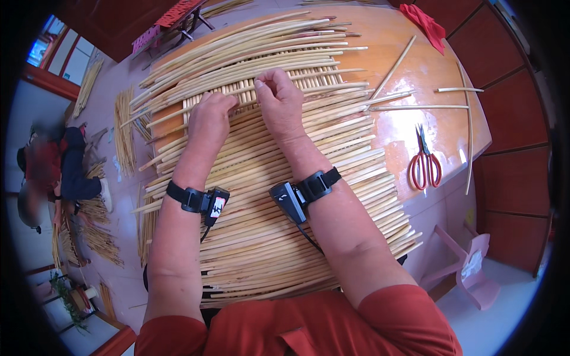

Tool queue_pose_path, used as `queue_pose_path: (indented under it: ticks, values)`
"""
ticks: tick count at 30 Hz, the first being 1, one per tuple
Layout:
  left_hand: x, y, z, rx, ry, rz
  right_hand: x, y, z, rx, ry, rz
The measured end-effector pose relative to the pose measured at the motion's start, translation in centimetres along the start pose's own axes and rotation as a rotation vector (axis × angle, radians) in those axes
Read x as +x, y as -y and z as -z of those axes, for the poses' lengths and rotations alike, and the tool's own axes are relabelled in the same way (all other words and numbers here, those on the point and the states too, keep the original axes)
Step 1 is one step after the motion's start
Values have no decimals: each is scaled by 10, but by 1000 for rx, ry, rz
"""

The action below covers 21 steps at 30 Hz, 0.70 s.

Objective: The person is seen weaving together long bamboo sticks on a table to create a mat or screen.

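Over the far part of the stalk layer [255, 160], I observed two bare hands through the head camera. The left hand [209, 118] was curled, knuckles up, its fingertips bent down at the stalks; I could not tell whether they grasped one. The right hand [282, 104], near it over the layer, had thumb and forefinger bent toward each other by a pale stalk [329, 73]; whether they pinched it, I could not tell. Each forearm, crossing the near part of the layer, bore a black wristband: a left wristband [189, 199] and a right wristband [319, 185].

Beneath the layer lay an orange-brown table [392, 127]. Right of the layer I noted, on the tabletop, loose stalks [424, 108] and red-handled scissors [424, 155] with blades pointing away from the wearer. Beyond the layer's far right corner was a red cloth [425, 26]; well to its right stood a brown cabinet [513, 160], and to its lower right a pink chair [478, 291]. Left of the layer, stalk bundles [124, 130] lay on the floor, with a co-worker [80, 166] in dark trousers farther out.
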<state>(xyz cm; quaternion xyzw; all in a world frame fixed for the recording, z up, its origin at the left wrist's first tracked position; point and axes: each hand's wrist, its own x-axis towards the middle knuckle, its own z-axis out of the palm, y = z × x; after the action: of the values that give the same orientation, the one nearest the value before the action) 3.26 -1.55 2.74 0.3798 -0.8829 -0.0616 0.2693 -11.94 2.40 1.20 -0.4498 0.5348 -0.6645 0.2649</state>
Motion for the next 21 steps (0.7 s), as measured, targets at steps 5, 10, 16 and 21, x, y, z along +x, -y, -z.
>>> queue_pose_path:
  ticks: [5, 10, 16, 21]
  values:
    - [-1, -2, -12, -52, -22, -4, 9, -3, 15, 122, -229, -18]
    - [-6, -1, -11, -91, -23, 36, 13, 0, 19, 331, -264, -204]
    - [-5, -11, -14, -40, -20, 101, 16, -4, 14, 451, -321, -177]
    - [-1, -16, -23, -119, -54, 137, 15, -3, 15, 443, -239, -93]
